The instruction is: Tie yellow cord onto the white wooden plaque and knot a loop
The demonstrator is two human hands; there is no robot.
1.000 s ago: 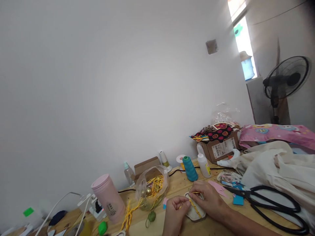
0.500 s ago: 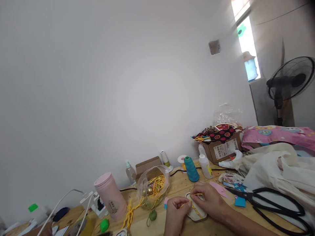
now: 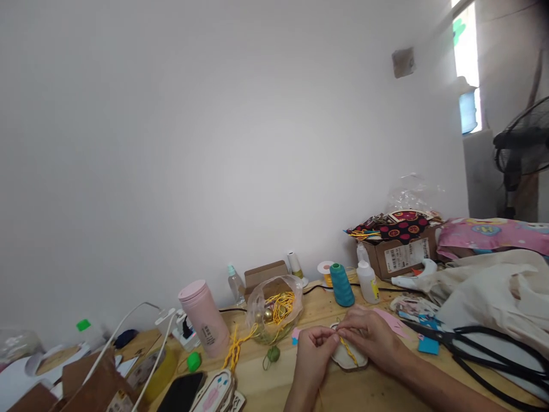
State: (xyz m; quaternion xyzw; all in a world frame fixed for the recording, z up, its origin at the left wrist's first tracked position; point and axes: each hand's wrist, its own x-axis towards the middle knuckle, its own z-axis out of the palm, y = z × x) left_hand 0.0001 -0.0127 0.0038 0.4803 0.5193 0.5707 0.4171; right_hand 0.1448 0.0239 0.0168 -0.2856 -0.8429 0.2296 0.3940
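Note:
An oval cream piece [image 3: 350, 356] with a dark edge lies on the wooden table between my hands. Yellow cord [image 3: 349, 350] runs down across it, and a strand hangs below my left hand. My left hand [image 3: 313, 352] pinches the cord at the left of the piece, thumb and forefinger together. From the right, my right hand [image 3: 371, 337] reaches over the upper part of the piece, its fingertips closed on the cord and nearly touching those of the left. The fingers partly cover the piece's top.
Large black scissors [image 3: 454, 340] lie at the right beside white cloth [image 3: 493, 286]. Behind stand a teal thread cone [image 3: 342, 286], a glue bottle [image 3: 368, 283] and a box [image 3: 398, 252]. At left are a pink cup [image 3: 206, 320] and a phone [image 3: 182, 393].
The view has turned, so the table things appear shifted right and the phone shows at the left. My fingertips have come closer together over the piece, and the cord between them is less spread.

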